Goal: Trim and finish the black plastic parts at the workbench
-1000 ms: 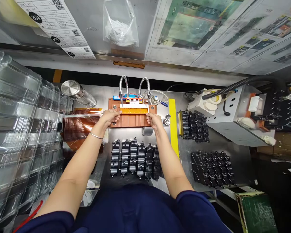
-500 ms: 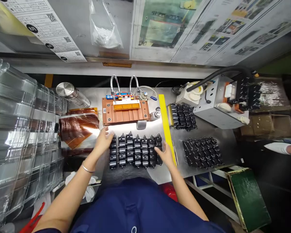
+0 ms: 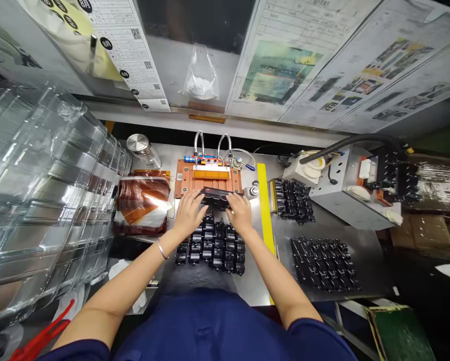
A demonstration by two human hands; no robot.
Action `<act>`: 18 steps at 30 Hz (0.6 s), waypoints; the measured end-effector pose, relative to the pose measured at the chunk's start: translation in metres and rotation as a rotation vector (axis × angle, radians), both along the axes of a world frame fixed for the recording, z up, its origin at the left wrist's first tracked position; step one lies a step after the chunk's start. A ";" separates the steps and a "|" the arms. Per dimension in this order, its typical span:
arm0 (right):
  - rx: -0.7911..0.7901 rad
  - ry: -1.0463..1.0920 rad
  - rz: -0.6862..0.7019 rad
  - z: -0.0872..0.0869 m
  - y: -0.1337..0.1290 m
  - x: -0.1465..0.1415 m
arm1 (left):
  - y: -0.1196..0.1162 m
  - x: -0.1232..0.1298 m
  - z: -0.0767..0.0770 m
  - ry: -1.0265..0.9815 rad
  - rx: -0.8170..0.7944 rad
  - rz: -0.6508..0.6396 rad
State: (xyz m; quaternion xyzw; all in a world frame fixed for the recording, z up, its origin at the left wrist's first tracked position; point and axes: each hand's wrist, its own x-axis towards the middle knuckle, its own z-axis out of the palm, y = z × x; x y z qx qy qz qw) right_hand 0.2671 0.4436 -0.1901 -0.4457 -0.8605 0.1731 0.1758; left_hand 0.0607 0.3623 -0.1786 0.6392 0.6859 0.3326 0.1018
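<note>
A long black molded plastic part is held level between my hands at the front edge of the copper-coloured fixture. My left hand grips its left end, and my right hand grips the right end; both sets of fingers are closed on it. Just below, rows of similar black molded parts lie side by side on the metal bench. The fixture carries an orange strip along its top, and two metal flexible hoses rise behind it.
On the left stand clear plastic trays, a steel-lidded bottle and amber film sheets. A yellow strip crosses the bench. Right of it are more black parts and a grey machine with a black hose.
My hands have come together and moved forward from either side of the black rows. One black part is now lifted up to the fixture's front. The whole view has shifted.
</note>
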 end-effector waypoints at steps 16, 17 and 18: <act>-0.028 -0.588 -0.243 0.007 0.167 -0.004 | 0.093 -0.041 -0.053 0.144 -0.171 -0.113; -0.050 -0.618 -0.249 0.007 0.177 -0.002 | 0.092 -0.040 -0.054 0.131 -0.171 -0.108; -0.065 -0.630 -0.248 0.006 0.186 0.000 | 0.091 -0.038 -0.055 0.126 -0.170 -0.106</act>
